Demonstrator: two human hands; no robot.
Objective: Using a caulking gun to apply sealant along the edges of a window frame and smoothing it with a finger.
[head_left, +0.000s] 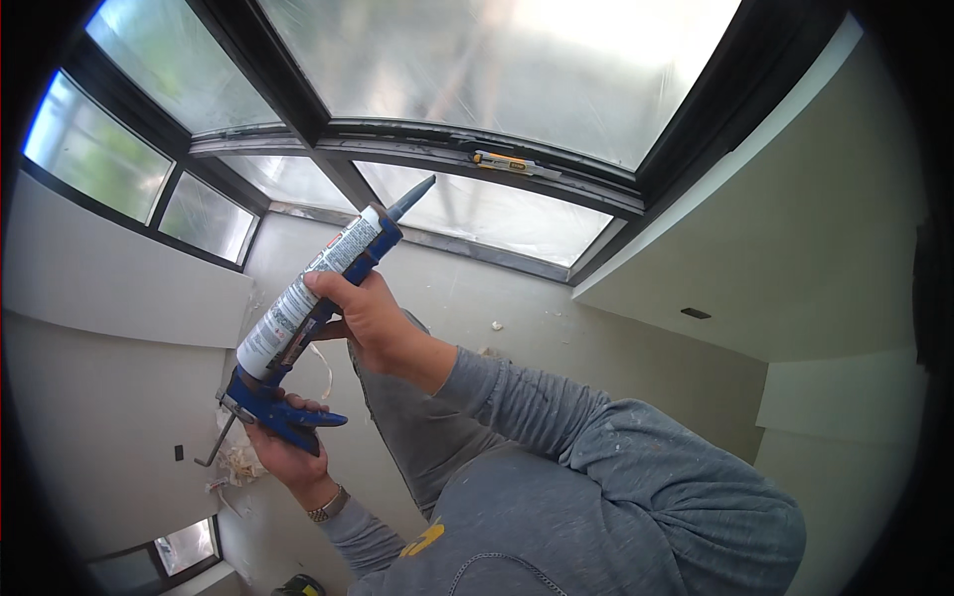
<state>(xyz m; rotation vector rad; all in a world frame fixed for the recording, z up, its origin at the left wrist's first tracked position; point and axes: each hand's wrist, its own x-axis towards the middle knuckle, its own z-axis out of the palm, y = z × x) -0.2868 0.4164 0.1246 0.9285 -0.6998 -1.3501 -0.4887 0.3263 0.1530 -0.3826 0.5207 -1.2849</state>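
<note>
A blue caulking gun (266,402) loaded with a white printed sealant cartridge (290,315) is held up at a slant. Its grey nozzle (412,199) points up and right toward the window frame. My left hand (288,452), with a watch at the wrist, is closed round the gun's handle near the trigger. Further up, my right hand (370,316) grips the cartridge and barrel, thumb on top; its other fingers are partly hidden behind. The bent metal rod (221,445) sticks out of the gun's back end.
Dark-framed windows (477,79) covered with plastic film span the top. A yellow-and-white utility knife (505,163) lies on the frame's ledge (397,146). Crumpled scraps (238,462) lie on the floor at left. Pale walls stand on both sides.
</note>
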